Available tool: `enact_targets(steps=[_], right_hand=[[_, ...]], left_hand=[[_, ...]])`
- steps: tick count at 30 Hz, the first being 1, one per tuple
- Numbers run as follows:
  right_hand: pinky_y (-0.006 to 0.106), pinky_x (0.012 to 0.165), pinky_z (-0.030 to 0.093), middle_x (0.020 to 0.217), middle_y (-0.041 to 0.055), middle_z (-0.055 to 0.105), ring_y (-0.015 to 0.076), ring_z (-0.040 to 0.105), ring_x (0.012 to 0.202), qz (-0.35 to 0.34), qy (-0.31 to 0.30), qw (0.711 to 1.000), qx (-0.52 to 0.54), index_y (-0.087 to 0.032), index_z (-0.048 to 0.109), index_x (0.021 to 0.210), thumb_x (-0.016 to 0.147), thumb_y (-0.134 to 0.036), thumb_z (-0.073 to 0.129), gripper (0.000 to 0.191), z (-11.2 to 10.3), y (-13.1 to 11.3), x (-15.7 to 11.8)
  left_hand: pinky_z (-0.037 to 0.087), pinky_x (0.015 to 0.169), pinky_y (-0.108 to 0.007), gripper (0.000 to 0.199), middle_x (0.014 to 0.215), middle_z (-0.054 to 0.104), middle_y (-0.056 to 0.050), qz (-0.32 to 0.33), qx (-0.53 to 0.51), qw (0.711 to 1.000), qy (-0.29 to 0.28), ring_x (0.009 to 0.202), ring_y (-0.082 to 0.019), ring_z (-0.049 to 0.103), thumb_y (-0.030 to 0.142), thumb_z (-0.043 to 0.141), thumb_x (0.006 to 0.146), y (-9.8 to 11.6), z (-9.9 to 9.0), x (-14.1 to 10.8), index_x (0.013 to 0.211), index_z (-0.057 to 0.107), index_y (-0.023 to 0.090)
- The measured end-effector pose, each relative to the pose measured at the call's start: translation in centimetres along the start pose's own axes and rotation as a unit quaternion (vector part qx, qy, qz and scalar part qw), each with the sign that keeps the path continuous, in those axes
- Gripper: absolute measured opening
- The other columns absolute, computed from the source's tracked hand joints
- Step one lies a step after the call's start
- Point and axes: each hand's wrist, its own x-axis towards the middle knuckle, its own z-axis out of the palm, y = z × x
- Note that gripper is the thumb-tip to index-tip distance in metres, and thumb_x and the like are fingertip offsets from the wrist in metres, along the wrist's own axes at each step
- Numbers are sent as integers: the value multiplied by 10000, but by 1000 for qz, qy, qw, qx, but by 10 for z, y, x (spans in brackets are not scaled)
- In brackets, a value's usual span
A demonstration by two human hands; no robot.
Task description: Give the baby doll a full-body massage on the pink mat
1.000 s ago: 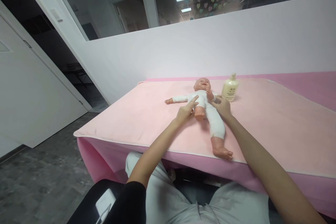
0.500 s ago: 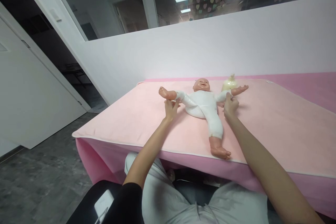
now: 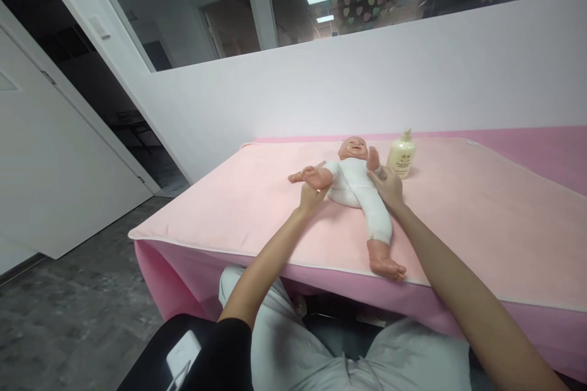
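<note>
A baby doll [image 3: 360, 180] with a white cloth body lies on its back on a light pink mat [image 3: 220, 201], head toward the wall. My left hand [image 3: 312, 198] is closed around one of its legs, just below the bare foot [image 3: 317, 178], which is bent up beside the body. On the other side, my right hand [image 3: 389, 188] grips the doll's arm, with the small plastic hand [image 3: 373, 159] pointing up near its chest. The other leg [image 3: 380, 229] stretches toward the table's front edge. Part of my left fingers is hidden behind the raised leg.
A pale yellow pump bottle [image 3: 402, 156] stands just beyond my right hand. Pink cloth [image 3: 178, 281] hangs over the table's front. A white wall [image 3: 413, 79] with a window runs behind. On the black surface at lower left lies a white device with a cable [image 3: 183, 354].
Both hands have moved inward, bringing the held leg and arm from stretched out sideways to closer over the doll's body. The bottle's front now shows.
</note>
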Motion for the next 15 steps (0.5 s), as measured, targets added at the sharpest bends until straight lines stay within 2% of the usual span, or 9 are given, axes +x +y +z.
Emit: enact_targets(steps=[4,6,8,10,11,13,15], right_hand=[[282,623,355,631,23,495,158,473,630,125,93,985,79,-199,415,663,816,-694,442,519,-1,9,6],[280,604,352,593,13,469,155,463,601,156,116,976,102,-204,403,657,820,-719,413,540,-1,13,8],[279,600,355,588,8,458,153,457,593,158,117,975,100,-203,410,661,821,-729,402,550,-1,15,10],[281,615,364,637,22,493,158,483,629,120,78,987,68,-192,448,673,812,-710,443,537,0,13,9],[282,630,371,706,40,537,168,511,676,80,42,995,46,-182,496,704,801,-687,484,514,1,11,8],[285,659,380,915,76,601,193,555,806,-14,-35,999,-4,-175,604,838,773,-611,570,442,2,5,5],[288,677,385,1063,88,596,211,565,897,-69,-83,993,-42,-194,650,993,762,-537,606,416,3,0,2]], left_hand=[[530,710,-358,459,739,673,-100,-20,40,994,102,718,-225,667,585,515,819,-7,-24,2,858,638,145],[525,698,-361,466,685,658,-92,-7,42,992,115,715,-232,671,610,515,803,-8,-28,1,764,621,158],[523,670,-355,462,658,650,-86,0,34,994,100,695,-228,666,605,507,809,-7,-26,0,716,611,165],[526,651,-351,432,664,655,-82,-12,26,998,57,663,-214,654,563,502,832,-4,-19,-1,744,629,160],[535,668,-353,399,727,677,-91,-17,22,999,30,685,-210,657,529,516,838,-2,-15,-1,819,651,154],[553,752,-362,373,958,704,-118,-18,16,1000,-15,809,-211,669,453,563,835,3,-5,0,1046,649,158],[546,861,-366,466,1178,652,-126,-9,16,999,-30,967,-217,653,395,612,817,7,3,1,1235,577,193]])
